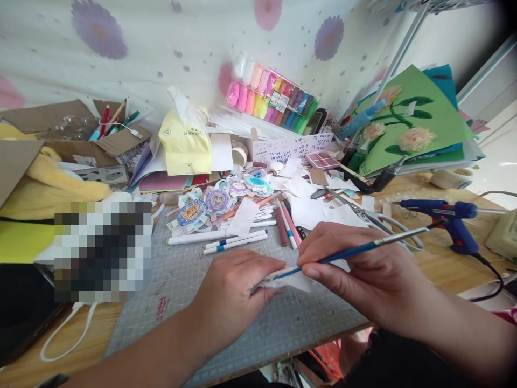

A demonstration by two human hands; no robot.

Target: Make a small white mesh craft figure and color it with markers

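Observation:
My left hand (238,283) pinches a small whitish piece (269,281), partly covered by the fingers, so its kind is unclear. Thin white paper (301,282) shows just beside it. In my right hand (363,269) is a paintbrush (347,251) with a blue handle and silver ferrule. Its bristles point up and to the right, while the handle's tail end meets the whitish piece. Both hands are above the grey cutting mat (169,280). White pens (236,241) and round decorated paper pieces (217,200) lie beyond them.
A blue glue gun (444,215) and its cable lie at right, near scissors (375,218). Paper scraps (311,212) cover the mat's back. Behind stand a yellow tissue pack (184,141) and bagged coloured clay (274,97). A blurred object (103,248) lies left, with a white cord.

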